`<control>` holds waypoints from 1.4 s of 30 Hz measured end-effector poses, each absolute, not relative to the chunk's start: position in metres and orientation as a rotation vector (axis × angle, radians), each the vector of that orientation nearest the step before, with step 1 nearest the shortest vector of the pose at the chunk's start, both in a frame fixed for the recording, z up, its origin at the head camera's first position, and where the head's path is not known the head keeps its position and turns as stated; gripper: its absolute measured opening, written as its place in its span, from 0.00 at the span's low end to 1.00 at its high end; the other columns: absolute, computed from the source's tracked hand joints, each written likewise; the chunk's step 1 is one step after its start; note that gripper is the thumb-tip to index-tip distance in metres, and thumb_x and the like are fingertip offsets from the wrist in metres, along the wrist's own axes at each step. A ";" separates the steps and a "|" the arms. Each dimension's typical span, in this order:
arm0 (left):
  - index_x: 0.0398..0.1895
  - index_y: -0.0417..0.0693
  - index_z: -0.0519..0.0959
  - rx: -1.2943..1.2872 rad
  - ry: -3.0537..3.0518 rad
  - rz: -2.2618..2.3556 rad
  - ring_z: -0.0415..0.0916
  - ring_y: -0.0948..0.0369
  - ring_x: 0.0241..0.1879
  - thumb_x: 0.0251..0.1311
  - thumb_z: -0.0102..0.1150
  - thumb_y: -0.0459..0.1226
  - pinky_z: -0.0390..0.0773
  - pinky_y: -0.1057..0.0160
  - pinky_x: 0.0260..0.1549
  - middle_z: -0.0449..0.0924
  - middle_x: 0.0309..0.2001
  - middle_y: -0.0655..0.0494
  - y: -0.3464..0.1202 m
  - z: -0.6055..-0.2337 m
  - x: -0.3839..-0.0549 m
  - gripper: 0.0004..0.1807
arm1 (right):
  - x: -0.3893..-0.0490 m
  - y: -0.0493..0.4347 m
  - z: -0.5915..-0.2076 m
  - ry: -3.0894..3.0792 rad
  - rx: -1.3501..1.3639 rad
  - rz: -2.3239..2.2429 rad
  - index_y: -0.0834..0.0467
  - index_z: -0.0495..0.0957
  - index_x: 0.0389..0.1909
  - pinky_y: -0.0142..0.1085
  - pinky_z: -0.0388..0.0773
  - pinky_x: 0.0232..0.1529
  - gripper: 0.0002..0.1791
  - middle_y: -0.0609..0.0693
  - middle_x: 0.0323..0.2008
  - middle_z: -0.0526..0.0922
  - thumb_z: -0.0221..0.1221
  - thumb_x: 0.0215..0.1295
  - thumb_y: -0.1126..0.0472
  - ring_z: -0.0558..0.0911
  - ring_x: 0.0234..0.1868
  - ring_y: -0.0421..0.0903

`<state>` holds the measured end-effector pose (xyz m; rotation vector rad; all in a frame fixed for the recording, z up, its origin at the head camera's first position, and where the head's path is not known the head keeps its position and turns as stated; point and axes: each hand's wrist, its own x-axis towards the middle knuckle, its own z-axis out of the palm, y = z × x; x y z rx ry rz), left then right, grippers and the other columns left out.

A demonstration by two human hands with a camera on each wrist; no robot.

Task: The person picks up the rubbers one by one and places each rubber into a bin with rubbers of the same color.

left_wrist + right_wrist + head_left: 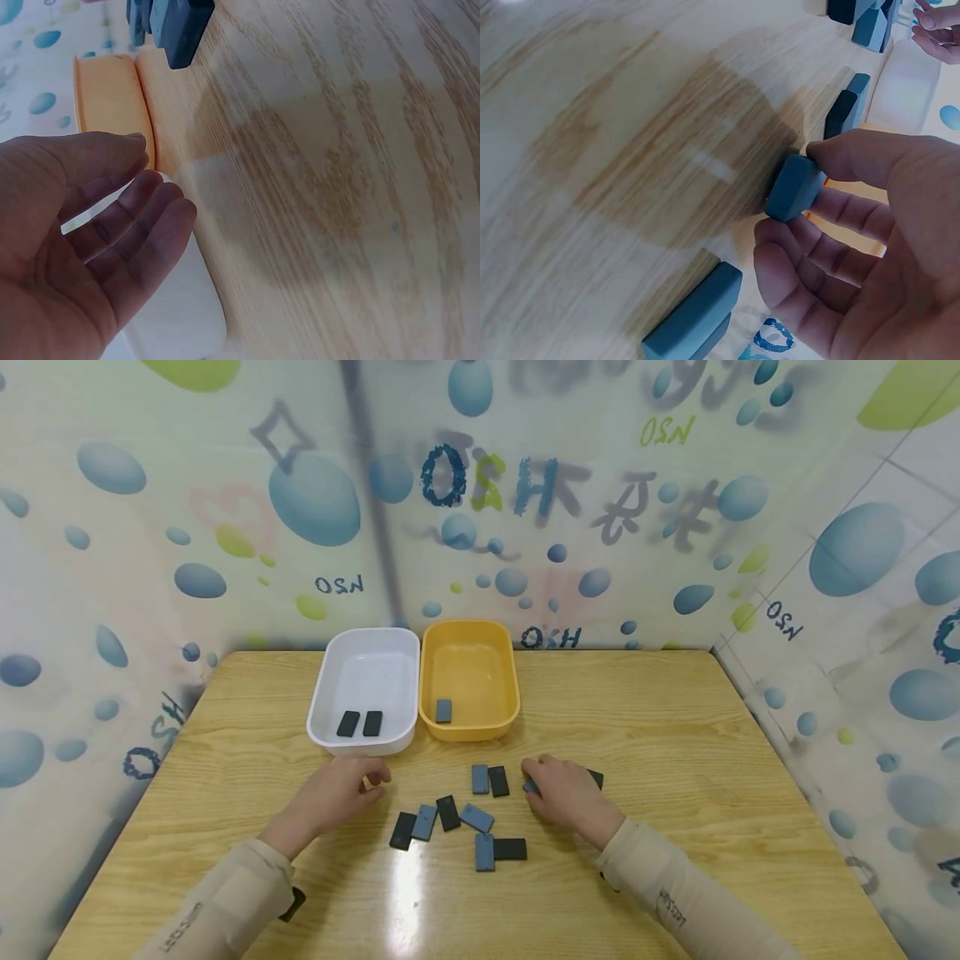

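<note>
My right hand point(564, 789) is low over the table, right of the bins. Its thumb and fingers pinch a small blue rectangular block point(795, 187) by its edges. Just beyond that hand, a black block point(597, 778) shows partly. My left hand point(341, 793) hovers in front of the white bin, its fingers loosely curled with nothing between them. Between the hands lie several blue and black blocks, among them a blue block point(480, 779) beside a black block point(498, 781). Closest to the left hand is another black block point(402, 831).
At the back, a white bin point(321, 693) holds two black blocks point(348, 723). Touching its right side, a yellow bin point(512, 681) contains one blue block point(444, 711). Behind the wooden table point(637, 710) hangs a patterned curtain point(480, 568).
</note>
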<state>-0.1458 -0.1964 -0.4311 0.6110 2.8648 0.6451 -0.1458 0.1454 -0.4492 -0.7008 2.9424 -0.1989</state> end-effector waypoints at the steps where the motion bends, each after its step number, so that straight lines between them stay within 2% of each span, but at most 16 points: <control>1: 0.36 0.47 0.83 0.612 2.866 0.646 0.78 0.62 0.34 0.57 0.64 0.33 0.78 0.61 0.34 0.83 0.33 0.59 -0.197 -0.432 -0.146 0.05 | -0.146 0.145 -0.449 2.942 -0.698 -0.196 0.54 0.75 0.38 0.37 0.72 0.24 0.07 0.49 0.29 0.75 0.63 0.63 0.58 0.71 0.24 0.43; 18: 0.35 0.49 0.83 0.581 2.857 0.640 0.78 0.62 0.34 0.57 0.64 0.34 0.77 0.62 0.33 0.83 0.32 0.60 -0.199 -0.437 -0.145 0.04 | -0.151 0.145 -0.438 2.937 -0.612 -0.213 0.52 0.74 0.35 0.35 0.68 0.24 0.06 0.47 0.27 0.74 0.62 0.61 0.59 0.70 0.24 0.43; 25: 0.36 0.49 0.83 0.565 2.854 0.641 0.78 0.62 0.34 0.57 0.64 0.33 0.77 0.62 0.33 0.83 0.32 0.59 -0.200 -0.437 -0.145 0.04 | -0.154 0.146 -0.427 2.954 -0.626 -0.231 0.52 0.74 0.32 0.34 0.65 0.23 0.05 0.47 0.24 0.73 0.62 0.59 0.60 0.69 0.23 0.43; 36: 0.36 0.50 0.83 0.571 2.853 0.634 0.77 0.65 0.33 0.57 0.64 0.33 0.78 0.62 0.34 0.83 0.32 0.61 -0.200 -0.443 -0.145 0.05 | -0.161 0.148 -0.417 2.962 -0.641 -0.198 0.52 0.75 0.34 0.33 0.65 0.23 0.06 0.46 0.26 0.73 0.62 0.61 0.58 0.70 0.23 0.42; 42: 0.36 0.51 0.84 0.573 2.842 0.629 0.77 0.66 0.33 0.56 0.65 0.34 0.78 0.62 0.35 0.83 0.31 0.62 -0.201 -0.446 -0.144 0.06 | -0.163 0.147 -0.413 2.980 -0.671 -0.210 0.52 0.73 0.31 0.33 0.63 0.21 0.06 0.46 0.23 0.71 0.62 0.60 0.59 0.69 0.22 0.42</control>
